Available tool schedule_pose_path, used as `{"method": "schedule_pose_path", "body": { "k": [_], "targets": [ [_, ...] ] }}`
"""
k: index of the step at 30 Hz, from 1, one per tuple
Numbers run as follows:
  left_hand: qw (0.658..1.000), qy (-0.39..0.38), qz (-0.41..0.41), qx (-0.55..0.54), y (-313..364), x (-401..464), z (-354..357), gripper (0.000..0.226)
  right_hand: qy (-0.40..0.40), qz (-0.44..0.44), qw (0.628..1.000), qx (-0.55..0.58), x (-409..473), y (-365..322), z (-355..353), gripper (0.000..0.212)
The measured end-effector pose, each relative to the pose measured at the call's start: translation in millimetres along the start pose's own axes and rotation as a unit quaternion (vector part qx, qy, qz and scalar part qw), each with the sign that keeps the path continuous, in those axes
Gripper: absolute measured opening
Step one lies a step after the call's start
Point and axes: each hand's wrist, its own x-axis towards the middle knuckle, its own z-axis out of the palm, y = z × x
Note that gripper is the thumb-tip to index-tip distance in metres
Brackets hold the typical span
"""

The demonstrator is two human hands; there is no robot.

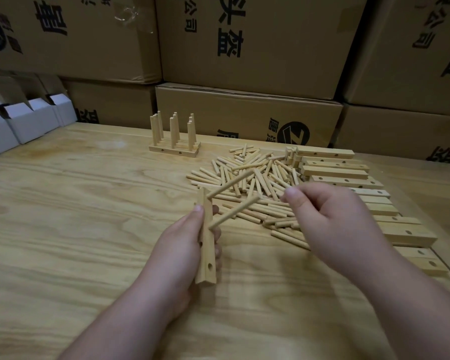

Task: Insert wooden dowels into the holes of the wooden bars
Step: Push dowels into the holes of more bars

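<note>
Fingers (pixel 198 211) around pale two-dowelled wooden bar (pixel 206 245)

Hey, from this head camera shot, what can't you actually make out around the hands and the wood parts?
- Right hand: whether it pinches a dowel; its curled fingers hide the tips.
- Bar in the left hand: its far side, covered by the fingers.
- Finished bars at the back: how many there are, since they overlap.
- Bar stack: its near end, hidden by the right arm.
- Dowel pile: count, too tangled.
</note>
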Motion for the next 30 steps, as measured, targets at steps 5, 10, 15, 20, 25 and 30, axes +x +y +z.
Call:
{"method": "schedule_pose_path", "body": {
  "k": [5, 10, 15, 20, 25, 30],
  "targets": [
    [0.997, 0.005, -0.037, -0.068, 6, -1, 0, 0.039, -0.067, 0.095, 0.964, -0.24, 16, 35, -13, 0.017],
    [0.995, -0.01, -0.054, -0.083, 8, -2, -1, 0.052, -0.099, 0.077, 0.948, -0.293, 15, 51, 1, 0.018],
    [0.994, -0.015, -0.057, -0.087, 9, -3, 1, 0.059, -0.074, 0.039, 0.944, -0.32, 13, 57, 11, 0.017],
    [0.995, -0.016, -0.051, -0.08, 8, -4, 1, 0.054, -0.048, 0.005, 0.948, -0.316, 11, 54, 14, 0.013],
    [0.996, -0.01, -0.044, -0.071, 8, -4, 0, 0.055, -0.042, -0.008, 0.953, -0.301, 10, 51, 17, 0.014],
    [0.997, -0.006, -0.039, -0.072, 8, -4, -1, 0.052, 0.064, -0.071, 0.984, -0.148, 6, 31, 14, 0.012]
  ]
}}
